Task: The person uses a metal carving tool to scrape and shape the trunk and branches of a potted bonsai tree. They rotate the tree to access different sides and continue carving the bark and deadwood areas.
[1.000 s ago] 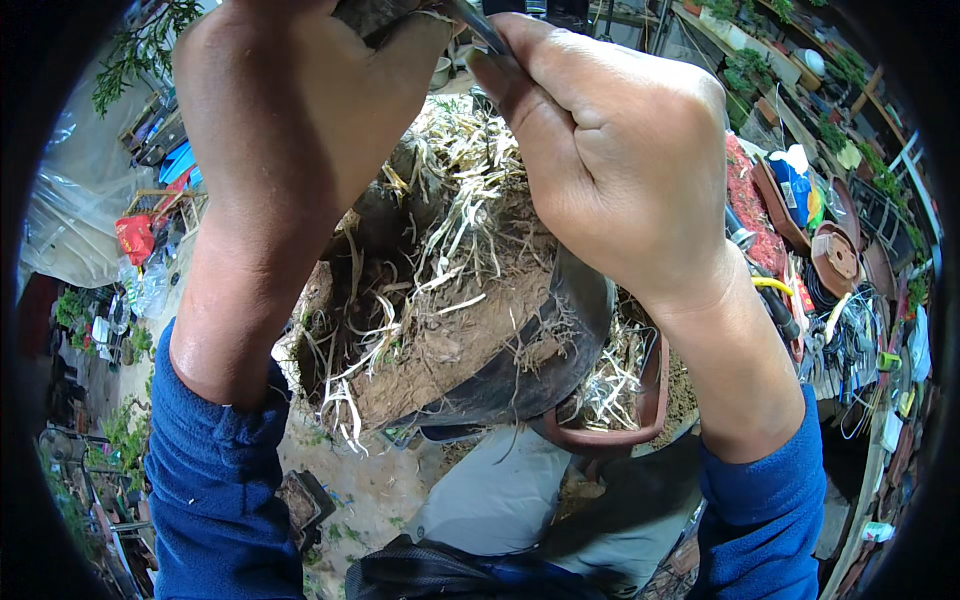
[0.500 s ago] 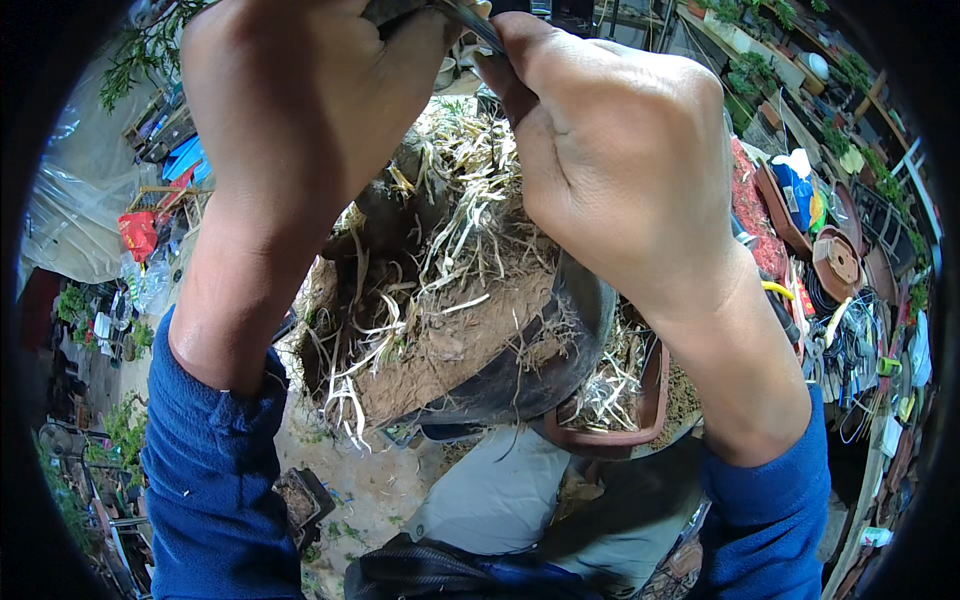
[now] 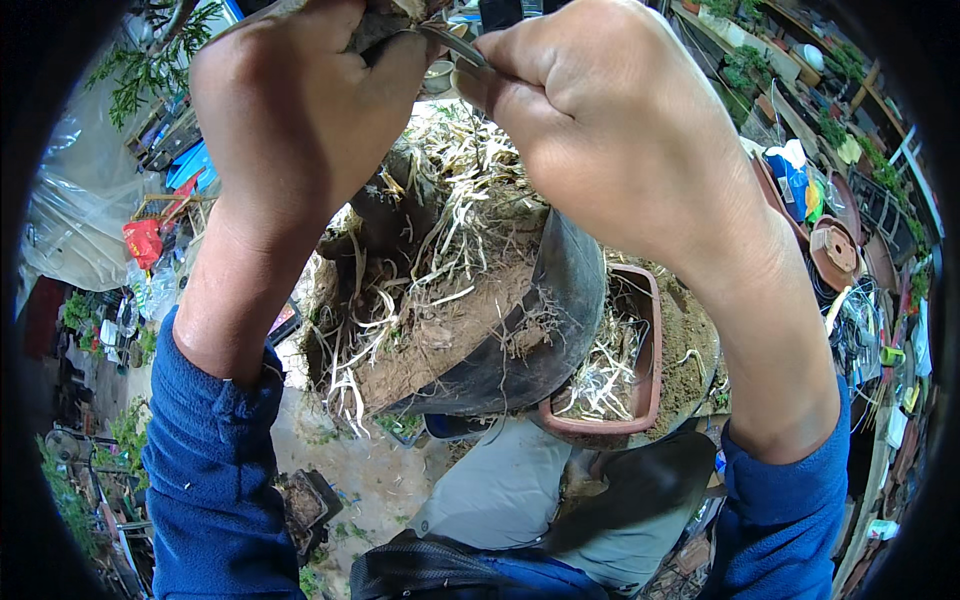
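Both my hands are raised at the top of the head view, above a black pot tipped on its side. My left hand (image 3: pixel 285 115) is closed around something brown and rough, mostly hidden by its fingers and cut off by the upper edge. My right hand (image 3: pixel 590 125) pinches the end of a thin, flat, dark strip (image 3: pixel 452 43) between thumb and fingers. That strip runs across to my left hand. Beneath them, the black pot (image 3: pixel 560 330) holds brown soil (image 3: pixel 440 345) with a tangle of pale roots (image 3: pixel 465 200) on it.
A reddish-brown rectangular pot (image 3: pixel 652 370) with pale root pieces stands beside the black pot, on a soil-covered surface (image 3: pixel 690 330). Clutter with round clay pots (image 3: pixel 835 255) lines the right side. A green sprig (image 3: pixel 135 75) hangs at upper left; plastic sheeting (image 3: pixel 85 230) lies below it.
My right hand has moved slightly up, its forearm shifting right, and more of the rectangular pot shows. My left hand has dropped a little, still closed. The strip stays stretched between them.
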The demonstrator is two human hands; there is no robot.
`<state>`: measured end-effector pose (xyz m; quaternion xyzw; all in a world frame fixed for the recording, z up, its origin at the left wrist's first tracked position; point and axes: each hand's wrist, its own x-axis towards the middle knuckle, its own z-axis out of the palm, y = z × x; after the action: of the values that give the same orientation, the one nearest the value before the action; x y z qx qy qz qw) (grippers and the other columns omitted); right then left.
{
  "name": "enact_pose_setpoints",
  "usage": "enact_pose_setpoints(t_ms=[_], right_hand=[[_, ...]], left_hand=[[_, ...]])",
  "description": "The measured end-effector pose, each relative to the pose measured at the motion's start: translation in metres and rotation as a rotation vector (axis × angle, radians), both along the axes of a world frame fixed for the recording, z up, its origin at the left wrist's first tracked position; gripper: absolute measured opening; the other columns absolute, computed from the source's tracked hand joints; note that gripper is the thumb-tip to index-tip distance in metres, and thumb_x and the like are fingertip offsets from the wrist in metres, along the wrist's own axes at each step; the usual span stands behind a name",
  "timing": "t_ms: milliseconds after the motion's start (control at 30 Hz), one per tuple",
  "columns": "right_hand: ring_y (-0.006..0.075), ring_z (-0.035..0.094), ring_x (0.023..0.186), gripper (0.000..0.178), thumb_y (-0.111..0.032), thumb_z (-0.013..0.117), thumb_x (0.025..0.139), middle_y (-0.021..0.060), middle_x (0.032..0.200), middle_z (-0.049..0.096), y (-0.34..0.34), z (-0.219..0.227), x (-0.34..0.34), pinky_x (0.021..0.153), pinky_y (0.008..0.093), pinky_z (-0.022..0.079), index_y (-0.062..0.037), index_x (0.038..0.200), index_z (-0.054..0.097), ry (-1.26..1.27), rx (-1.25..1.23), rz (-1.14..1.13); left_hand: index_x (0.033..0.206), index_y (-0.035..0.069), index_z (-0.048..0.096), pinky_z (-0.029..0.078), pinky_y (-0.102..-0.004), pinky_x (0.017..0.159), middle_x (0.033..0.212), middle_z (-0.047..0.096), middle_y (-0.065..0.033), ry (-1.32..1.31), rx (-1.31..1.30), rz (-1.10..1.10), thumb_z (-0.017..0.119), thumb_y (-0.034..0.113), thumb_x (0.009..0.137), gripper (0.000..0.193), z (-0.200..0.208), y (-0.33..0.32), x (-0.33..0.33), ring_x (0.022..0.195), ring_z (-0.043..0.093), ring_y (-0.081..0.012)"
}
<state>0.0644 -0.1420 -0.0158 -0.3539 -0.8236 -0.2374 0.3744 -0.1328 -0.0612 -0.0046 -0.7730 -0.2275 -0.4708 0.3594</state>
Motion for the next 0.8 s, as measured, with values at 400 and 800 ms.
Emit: enact_pose_setpoints(t_ms=[400,800], right_hand=[[0.0344,0.06,0.056,0.013,-0.011,0.07,0.092,0.0204,0.067,0.059,0.001,-0.02,-0.003,0.054,0.0375,0.046,0.0015,0.092,0.074,0.262,-0.099,0.012],[0.0331,0.062,0.052,0.006,-0.007,0.067,0.087,0.0124,0.059,0.059,0.014,-0.021,0.002,0.051,0.0418,0.05,-0.0031,0.087,0.063,0.192,0.156,-0.009]], left_hand=[[0.107,0.004,0.077,0.06,-0.0281,0.075,0.094,0.079,-0.0117,0.021,-0.039,0.076,0.09,0.016,0.074,0.038,-0.011,-0.002,-0.007,0.082,0.078,-0.0187],[0.094,-0.003,0.071,0.047,-0.0246,0.053,0.071,0.069,-0.0043,-0.055,-0.145,-0.357,0.083,-0.002,0.072,0.025,-0.008,0.005,0.006,0.061,0.062,-0.0089]])
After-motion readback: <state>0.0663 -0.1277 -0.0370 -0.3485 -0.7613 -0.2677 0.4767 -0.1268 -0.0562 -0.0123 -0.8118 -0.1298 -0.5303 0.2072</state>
